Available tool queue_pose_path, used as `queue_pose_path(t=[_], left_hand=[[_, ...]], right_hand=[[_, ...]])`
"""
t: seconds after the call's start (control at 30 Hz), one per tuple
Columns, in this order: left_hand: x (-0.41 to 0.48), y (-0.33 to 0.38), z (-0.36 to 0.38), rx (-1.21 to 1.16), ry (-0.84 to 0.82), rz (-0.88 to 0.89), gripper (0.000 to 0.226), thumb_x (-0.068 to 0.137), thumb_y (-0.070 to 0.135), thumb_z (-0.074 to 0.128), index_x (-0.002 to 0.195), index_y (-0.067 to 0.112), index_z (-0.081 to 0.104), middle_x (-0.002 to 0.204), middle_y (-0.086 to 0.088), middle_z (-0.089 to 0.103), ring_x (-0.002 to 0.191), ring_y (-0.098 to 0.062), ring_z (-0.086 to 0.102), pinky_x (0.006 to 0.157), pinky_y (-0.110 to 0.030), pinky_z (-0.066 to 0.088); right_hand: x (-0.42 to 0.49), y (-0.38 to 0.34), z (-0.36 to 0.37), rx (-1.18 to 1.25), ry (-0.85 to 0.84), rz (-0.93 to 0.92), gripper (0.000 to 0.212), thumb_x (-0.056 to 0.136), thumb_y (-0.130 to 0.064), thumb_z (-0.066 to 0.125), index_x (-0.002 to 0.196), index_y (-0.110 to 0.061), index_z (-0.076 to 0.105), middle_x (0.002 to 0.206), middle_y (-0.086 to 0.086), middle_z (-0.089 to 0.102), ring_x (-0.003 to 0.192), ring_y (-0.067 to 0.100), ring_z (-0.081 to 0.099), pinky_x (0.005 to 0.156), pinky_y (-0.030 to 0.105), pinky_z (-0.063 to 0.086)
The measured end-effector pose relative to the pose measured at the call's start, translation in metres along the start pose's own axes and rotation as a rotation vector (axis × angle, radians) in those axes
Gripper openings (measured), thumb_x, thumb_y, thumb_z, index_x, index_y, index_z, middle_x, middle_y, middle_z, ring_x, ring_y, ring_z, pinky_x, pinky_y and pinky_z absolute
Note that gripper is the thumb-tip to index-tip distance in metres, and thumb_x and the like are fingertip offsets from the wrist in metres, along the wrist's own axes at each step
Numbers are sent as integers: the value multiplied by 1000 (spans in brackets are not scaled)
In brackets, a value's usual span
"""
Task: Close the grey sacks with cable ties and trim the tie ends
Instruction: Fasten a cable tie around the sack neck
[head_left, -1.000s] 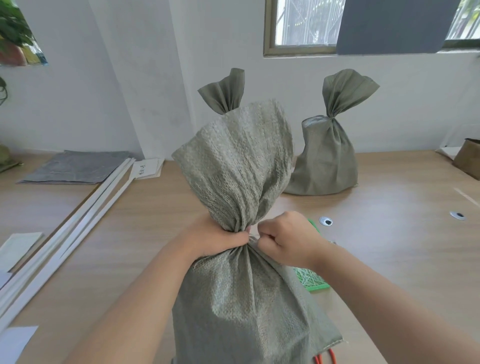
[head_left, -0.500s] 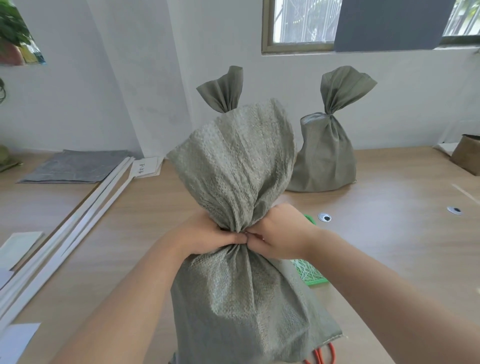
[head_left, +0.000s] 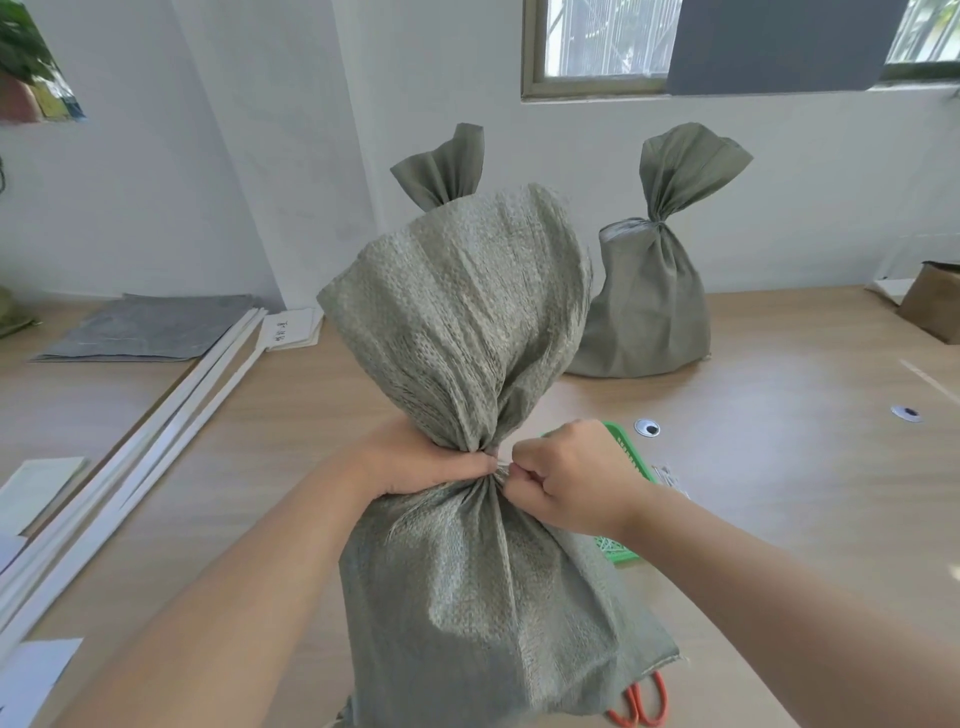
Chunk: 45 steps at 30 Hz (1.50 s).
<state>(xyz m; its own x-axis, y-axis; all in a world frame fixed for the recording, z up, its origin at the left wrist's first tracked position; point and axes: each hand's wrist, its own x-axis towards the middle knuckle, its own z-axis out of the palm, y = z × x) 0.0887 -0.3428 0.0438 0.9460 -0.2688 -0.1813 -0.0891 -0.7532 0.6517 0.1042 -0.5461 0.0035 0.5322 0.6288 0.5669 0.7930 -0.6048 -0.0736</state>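
On worktop (head_left: 779, 519), my left hand (head_left: 415, 462) grips soft sack (head_left: 467, 322) neck; right hand (head_left: 566, 473) pinches there, tie unseen.

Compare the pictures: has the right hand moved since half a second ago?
Yes. The right hand has drawn slightly rightward from the sack's neck, opening a small gap.

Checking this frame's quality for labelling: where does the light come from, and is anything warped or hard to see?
Head view: daylight from the window; wide-angle bends the white wall corner; woven grey sack sharp; its base is shadowed.
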Motion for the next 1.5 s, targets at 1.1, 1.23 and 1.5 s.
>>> queue_pose_path(t=[1.1, 1.23, 1.5], left_hand=[[50, -6, 1, 91, 260, -57, 43, 83, 31, 76, 122, 18, 65, 106, 9, 56, 97, -11, 52, 84, -23, 37], [54, -9, 1, 60, 261, -55, 45, 83, 30, 76, 125, 18, 64, 112, 6, 58, 101, -12, 51, 86, -24, 36], [60, -14, 1, 8, 266, -59, 47, 82, 30, 78, 125, 17, 64, 114, 7, 60, 107, -12, 54, 87, -24, 36]], right_hand=[[-191, 74, 85, 481, -143, 1402, 21, 84, -17, 63, 103, -25, 64, 89, -2, 65, 80, 15, 60, 69, 29, 45], [-237, 56, 107, 474, -261, 1537, 19, 80, -18, 64, 99, -22, 64, 91, -1, 67, 84, 14, 62, 75, 31, 50], [-272, 16, 142, 491, -385, 1595, 38, 81, -24, 72, 110, -16, 49, 100, -6, 61, 93, 19, 64, 73, 27, 43]])
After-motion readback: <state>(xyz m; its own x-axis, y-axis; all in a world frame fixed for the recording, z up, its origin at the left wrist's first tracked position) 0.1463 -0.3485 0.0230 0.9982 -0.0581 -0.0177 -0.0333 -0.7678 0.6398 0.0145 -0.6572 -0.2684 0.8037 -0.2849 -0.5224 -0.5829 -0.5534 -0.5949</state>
